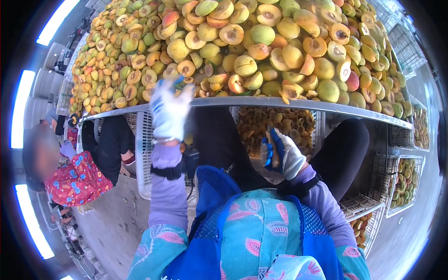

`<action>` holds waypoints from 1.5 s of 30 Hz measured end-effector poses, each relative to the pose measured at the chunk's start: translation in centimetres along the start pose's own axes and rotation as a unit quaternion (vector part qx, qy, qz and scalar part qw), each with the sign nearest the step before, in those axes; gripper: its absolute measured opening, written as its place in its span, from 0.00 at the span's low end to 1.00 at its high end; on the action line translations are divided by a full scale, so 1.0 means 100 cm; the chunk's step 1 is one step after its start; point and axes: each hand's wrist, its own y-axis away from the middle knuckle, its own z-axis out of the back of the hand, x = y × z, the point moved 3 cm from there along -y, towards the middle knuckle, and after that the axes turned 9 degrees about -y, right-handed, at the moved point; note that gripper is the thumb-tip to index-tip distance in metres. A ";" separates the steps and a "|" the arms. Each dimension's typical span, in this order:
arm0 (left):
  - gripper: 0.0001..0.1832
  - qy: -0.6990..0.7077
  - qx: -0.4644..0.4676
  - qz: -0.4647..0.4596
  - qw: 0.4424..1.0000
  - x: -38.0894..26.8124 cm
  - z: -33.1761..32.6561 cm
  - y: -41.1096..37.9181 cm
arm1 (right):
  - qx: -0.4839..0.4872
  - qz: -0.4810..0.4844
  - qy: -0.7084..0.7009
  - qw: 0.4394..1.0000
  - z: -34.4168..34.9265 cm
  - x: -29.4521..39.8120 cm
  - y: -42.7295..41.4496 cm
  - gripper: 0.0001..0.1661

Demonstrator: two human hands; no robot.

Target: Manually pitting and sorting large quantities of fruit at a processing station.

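My left hand (171, 108), in a white glove with blue on its fingers, is raised over the table's metal edge beside the heap of fruit. It is blurred by motion; its fingers look spread, and I see nothing between them. My right hand (290, 154), in a white and blue glove, is closed around a wooden-handled tool (274, 150) above my lap; the tool's working end cannot be made out. Halved and whole stone fruit (245, 66), likely peaches or apricots, cover the table. Below the edge, a white plastic crate (318, 122) holds many cut fruit pieces (287, 122).
The metal table rim (245, 102) crosses in front of me above my knees. Another white crate (144, 157) stands left of my leg. Fruit-filled crates (404, 182) sit on the floor at right. A person in a red patterned garment (78, 180) sits at left.
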 end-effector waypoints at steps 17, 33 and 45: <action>0.30 0.811 0.274 0.111 0.504 -0.065 -0.054 0.022 | 0.021 0.486 0.678 0.551 -0.134 0.014 0.008 0.18; 0.38 0.565 0.195 -0.060 0.799 -0.104 -0.034 0.045 | -0.086 0.445 0.577 0.679 -0.102 -0.005 0.018 0.22; 0.42 0.766 0.297 0.190 0.538 -0.105 -0.040 0.047 | -0.003 0.363 0.587 0.724 -0.102 -0.010 0.033 0.28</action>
